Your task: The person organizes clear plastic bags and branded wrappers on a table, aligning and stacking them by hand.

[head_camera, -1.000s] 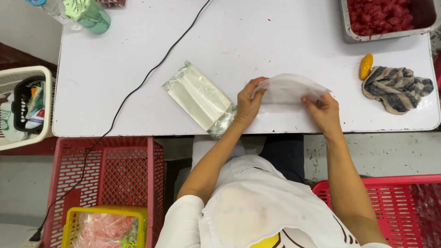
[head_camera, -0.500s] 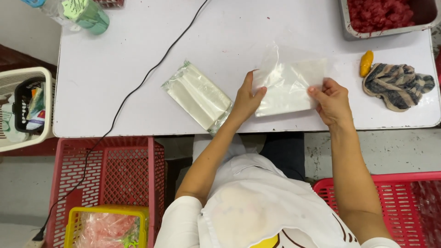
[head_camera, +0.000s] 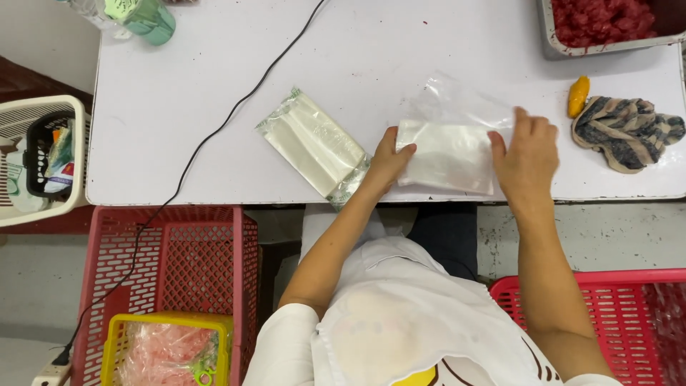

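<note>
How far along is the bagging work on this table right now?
Done: only the small yellow basket on the floor holds bagged pink contents. In hand: the left hand and right hand press a clear plastic bag, seemingly unfilled, flat on the white table. Left: the tray of red pieces looks full.

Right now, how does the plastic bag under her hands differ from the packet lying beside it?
The clear bag lies square to the table edge, pressed by the left hand and right hand; the packet lies diagonally, untouched. The bag looks thin and see-through, the packet thicker and milky with green edges. Both rest flat.
</note>
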